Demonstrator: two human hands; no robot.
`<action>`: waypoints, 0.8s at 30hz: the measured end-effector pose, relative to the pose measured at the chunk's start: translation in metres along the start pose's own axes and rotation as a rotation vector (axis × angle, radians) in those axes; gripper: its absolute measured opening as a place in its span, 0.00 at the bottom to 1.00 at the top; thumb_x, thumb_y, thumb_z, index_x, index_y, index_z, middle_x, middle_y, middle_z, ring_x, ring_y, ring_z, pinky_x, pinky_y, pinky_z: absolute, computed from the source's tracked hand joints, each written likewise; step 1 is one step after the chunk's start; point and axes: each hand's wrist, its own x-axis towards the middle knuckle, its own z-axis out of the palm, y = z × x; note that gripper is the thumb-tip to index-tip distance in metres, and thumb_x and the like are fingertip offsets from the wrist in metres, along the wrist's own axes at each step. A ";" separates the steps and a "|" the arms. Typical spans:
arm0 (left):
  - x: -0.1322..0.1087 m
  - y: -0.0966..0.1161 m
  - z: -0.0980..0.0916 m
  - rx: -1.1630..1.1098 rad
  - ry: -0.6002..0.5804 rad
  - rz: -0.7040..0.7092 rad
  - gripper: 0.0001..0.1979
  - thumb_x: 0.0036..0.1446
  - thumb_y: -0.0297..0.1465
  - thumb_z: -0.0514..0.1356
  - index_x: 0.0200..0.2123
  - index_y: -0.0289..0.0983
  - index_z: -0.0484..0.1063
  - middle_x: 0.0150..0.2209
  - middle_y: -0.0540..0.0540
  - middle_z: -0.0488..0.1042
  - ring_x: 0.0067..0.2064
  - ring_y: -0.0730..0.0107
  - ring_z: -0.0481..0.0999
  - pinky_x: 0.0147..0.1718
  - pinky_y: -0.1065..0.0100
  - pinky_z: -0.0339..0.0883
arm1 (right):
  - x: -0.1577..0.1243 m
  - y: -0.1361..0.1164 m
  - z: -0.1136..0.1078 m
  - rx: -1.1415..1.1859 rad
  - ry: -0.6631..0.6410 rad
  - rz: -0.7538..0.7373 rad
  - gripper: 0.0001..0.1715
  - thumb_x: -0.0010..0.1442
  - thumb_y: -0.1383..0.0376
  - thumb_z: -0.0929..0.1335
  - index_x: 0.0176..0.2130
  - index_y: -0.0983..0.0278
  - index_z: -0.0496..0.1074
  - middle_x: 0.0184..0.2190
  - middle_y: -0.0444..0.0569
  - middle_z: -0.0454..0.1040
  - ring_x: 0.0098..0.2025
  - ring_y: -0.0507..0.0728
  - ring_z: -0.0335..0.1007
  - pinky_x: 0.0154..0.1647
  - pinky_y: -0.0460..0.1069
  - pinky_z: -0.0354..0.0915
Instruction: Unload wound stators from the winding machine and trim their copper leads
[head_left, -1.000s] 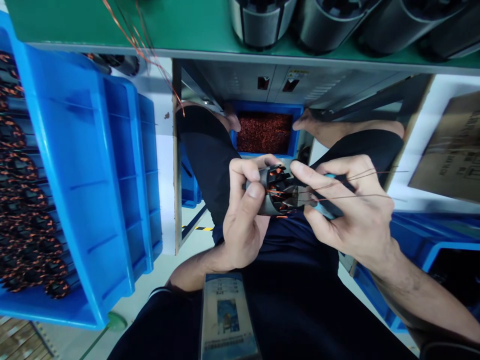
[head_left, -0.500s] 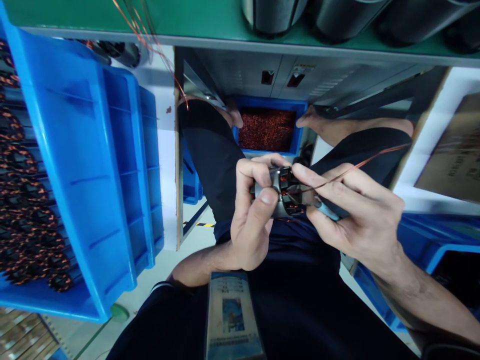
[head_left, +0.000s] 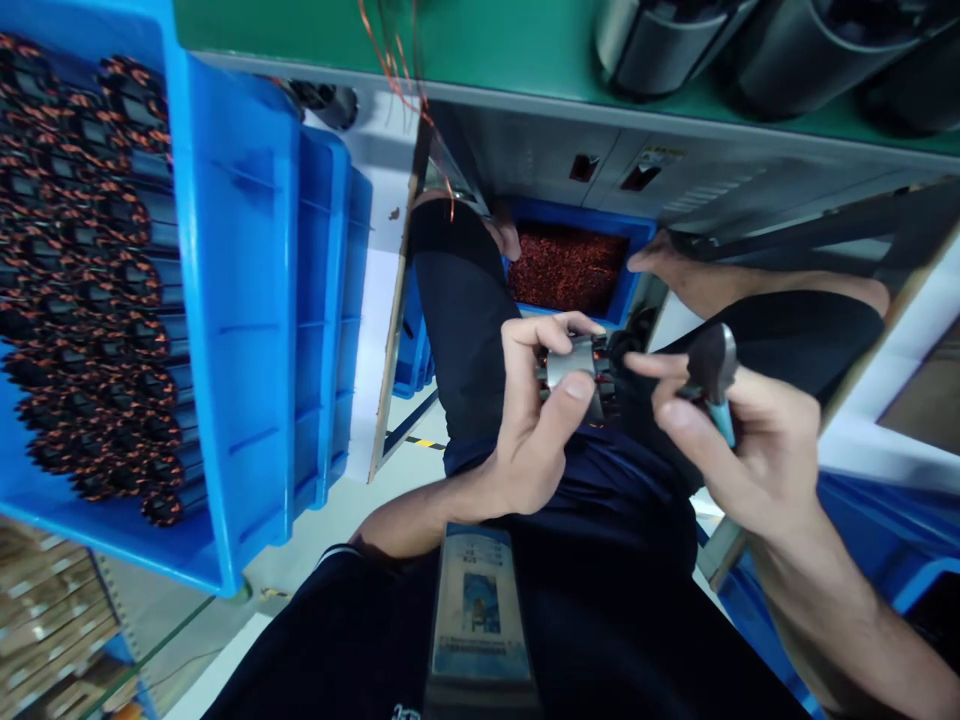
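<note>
Silver-grey gleams on the motor core (head_left: 572, 364), its end black with copper flecks! The pliers (head_left: 716, 372), dark at the head, flash teal below. Bright blue bin (head_left: 247, 300), black-and-orange coils (head_left: 82, 265), solid green bench (head_left: 510, 45), yellow-and-black striped floor tape (head_left: 426, 443)!

silvery cylinder (head_left: 568, 366) sideways, left hand (head_left: 529, 440); blue-handled pliers (head_left: 712, 365) upright, right hand (head_left: 772, 455)
</note>
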 end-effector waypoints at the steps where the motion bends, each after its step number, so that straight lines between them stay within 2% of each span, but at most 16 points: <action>1: 0.001 0.000 -0.003 0.110 -0.019 0.089 0.10 0.79 0.38 0.60 0.57 0.46 0.63 0.62 0.42 0.70 0.64 0.58 0.74 0.68 0.50 0.70 | 0.002 -0.002 0.002 0.049 -0.041 -0.002 0.16 0.69 0.63 0.79 0.56 0.57 0.86 0.30 0.40 0.78 0.24 0.51 0.67 0.26 0.47 0.67; 3: 0.003 -0.001 -0.008 0.274 -0.047 0.252 0.15 0.76 0.36 0.63 0.59 0.46 0.63 0.62 0.41 0.68 0.64 0.56 0.72 0.66 0.47 0.71 | 0.005 -0.005 0.007 0.129 -0.079 -0.055 0.11 0.64 0.63 0.83 0.45 0.59 0.84 0.26 0.38 0.71 0.25 0.51 0.66 0.26 0.47 0.65; 6: 0.006 0.001 -0.011 0.287 -0.066 0.367 0.28 0.68 0.37 0.73 0.63 0.48 0.63 0.63 0.41 0.67 0.65 0.52 0.74 0.63 0.47 0.77 | 0.011 -0.005 0.013 0.197 -0.080 -0.190 0.17 0.62 0.65 0.84 0.33 0.60 0.75 0.26 0.39 0.70 0.26 0.51 0.65 0.27 0.47 0.64; 9: 0.006 0.013 -0.017 0.197 -0.122 0.334 0.48 0.54 0.42 0.84 0.71 0.50 0.64 0.62 0.41 0.74 0.60 0.51 0.83 0.57 0.52 0.84 | 0.014 -0.001 0.014 0.231 -0.072 -0.350 0.13 0.64 0.67 0.82 0.36 0.60 0.76 0.29 0.42 0.74 0.27 0.53 0.71 0.28 0.49 0.70; 11: 0.004 0.025 -0.025 0.217 -0.173 0.281 0.56 0.46 0.42 0.88 0.74 0.47 0.66 0.58 0.41 0.82 0.55 0.53 0.88 0.56 0.55 0.86 | 0.015 0.001 0.012 0.238 -0.079 -0.433 0.09 0.67 0.68 0.79 0.38 0.59 0.78 0.29 0.43 0.74 0.28 0.55 0.73 0.31 0.50 0.75; 13: 0.001 0.036 -0.033 0.298 -0.189 0.281 0.56 0.44 0.41 0.89 0.73 0.44 0.71 0.56 0.41 0.87 0.52 0.53 0.91 0.56 0.58 0.87 | 0.015 0.000 0.012 0.217 -0.094 -0.491 0.09 0.72 0.68 0.75 0.37 0.58 0.78 0.28 0.42 0.72 0.27 0.55 0.71 0.31 0.51 0.75; 15: -0.003 0.042 -0.040 0.381 -0.192 0.346 0.51 0.44 0.41 0.88 0.70 0.43 0.76 0.55 0.41 0.89 0.50 0.54 0.92 0.53 0.61 0.88 | 0.017 -0.003 0.014 0.177 -0.102 -0.512 0.11 0.73 0.67 0.73 0.36 0.57 0.76 0.28 0.41 0.71 0.26 0.55 0.69 0.29 0.52 0.74; 17: -0.005 0.043 -0.044 0.445 -0.192 0.393 0.48 0.45 0.41 0.88 0.68 0.43 0.79 0.53 0.41 0.90 0.47 0.54 0.92 0.49 0.61 0.88 | 0.020 -0.007 0.019 0.169 -0.121 -0.515 0.12 0.71 0.70 0.73 0.36 0.55 0.75 0.27 0.41 0.72 0.26 0.56 0.71 0.28 0.52 0.73; 19: -0.008 0.043 -0.049 0.466 -0.142 0.435 0.45 0.45 0.44 0.87 0.66 0.43 0.81 0.51 0.40 0.91 0.44 0.54 0.92 0.45 0.60 0.88 | 0.022 -0.013 0.025 0.184 -0.180 -0.501 0.14 0.67 0.75 0.73 0.37 0.55 0.76 0.28 0.41 0.74 0.27 0.56 0.75 0.27 0.51 0.74; 22: -0.012 0.056 -0.075 0.535 -0.031 0.539 0.43 0.45 0.49 0.86 0.62 0.40 0.83 0.45 0.39 0.91 0.39 0.56 0.91 0.39 0.62 0.86 | 0.018 -0.013 0.034 0.141 -0.204 -0.485 0.19 0.65 0.75 0.74 0.50 0.55 0.83 0.35 0.45 0.83 0.32 0.59 0.84 0.33 0.50 0.82; 24: -0.018 0.085 -0.105 0.708 0.048 0.545 0.41 0.46 0.48 0.86 0.61 0.40 0.83 0.45 0.41 0.90 0.40 0.58 0.90 0.39 0.65 0.84 | 0.010 -0.004 0.038 0.047 -0.136 -0.437 0.28 0.66 0.68 0.77 0.62 0.52 0.83 0.44 0.47 0.88 0.40 0.63 0.90 0.41 0.52 0.87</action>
